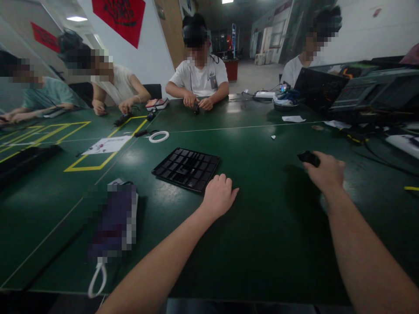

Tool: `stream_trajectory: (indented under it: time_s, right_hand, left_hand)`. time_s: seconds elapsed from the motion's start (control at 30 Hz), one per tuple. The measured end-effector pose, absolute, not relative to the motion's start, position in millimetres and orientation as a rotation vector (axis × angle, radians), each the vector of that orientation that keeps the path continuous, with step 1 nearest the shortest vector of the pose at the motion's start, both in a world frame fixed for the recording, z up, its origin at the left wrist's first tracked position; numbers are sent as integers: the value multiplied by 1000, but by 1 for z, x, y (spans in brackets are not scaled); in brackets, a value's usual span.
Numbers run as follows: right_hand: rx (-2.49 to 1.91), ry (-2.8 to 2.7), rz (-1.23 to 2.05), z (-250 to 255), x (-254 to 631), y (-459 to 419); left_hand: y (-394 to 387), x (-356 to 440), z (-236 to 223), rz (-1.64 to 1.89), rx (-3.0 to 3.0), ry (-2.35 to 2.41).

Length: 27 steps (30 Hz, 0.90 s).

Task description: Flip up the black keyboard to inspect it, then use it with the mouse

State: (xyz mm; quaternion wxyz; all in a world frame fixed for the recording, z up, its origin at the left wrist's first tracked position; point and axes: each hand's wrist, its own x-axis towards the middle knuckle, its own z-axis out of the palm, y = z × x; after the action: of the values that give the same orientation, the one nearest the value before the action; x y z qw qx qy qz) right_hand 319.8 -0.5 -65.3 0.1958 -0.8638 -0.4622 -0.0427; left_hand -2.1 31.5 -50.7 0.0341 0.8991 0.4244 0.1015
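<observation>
My left hand rests on the green table with its fingers curled under, right at the near corner of a black gridded tray. Nothing shows inside the fist. My right hand hovers further right, closed around a small black object that sticks out past the fingers toward the left. The tray lies flat, its cells dark.
Several people sit along the far and left sides, handling small dark parts. A white ring, a paper sheet, a blurred pouch, and yellow tape lines lie left. Black equipment and cables crowd the right.
</observation>
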Motion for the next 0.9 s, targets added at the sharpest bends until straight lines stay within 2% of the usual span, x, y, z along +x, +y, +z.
stream_trajectory:
  time_s: [0.13,0.27,0.37,0.47,0.57,0.67,0.77,0.9]
  right_hand:
    - [-2184,-1562,-182,-69,291,9]
    - [-2129,-1664,-140,-74,279,10]
    - [-2134,-1651,-123,-76,280,10]
    - [-2152,-1624,-132,-76,282,11]
    - [-2149,-1614,-150,-75,282,11]
    - [-2143,-1611,-148,-75,282,11]
    - [-2145,-1617,-115,-74,281,10]
    - [-2141,-1599,-53,-71,277,9]
  left_hand:
    - [31,-1,-56,257,2684,1304]
    - [32,-1,-56,326,2645,1241]
    - [44,-8,-45,674,2296,1320]
    - [68,-29,-29,1075,1641,1377]
    - [94,-60,-19,1269,1356,1424]
    - [108,-88,-16,1050,1612,1806]
    - [110,-102,-18,533,2011,2167]
    - [109,-100,-20,45,2187,2202]
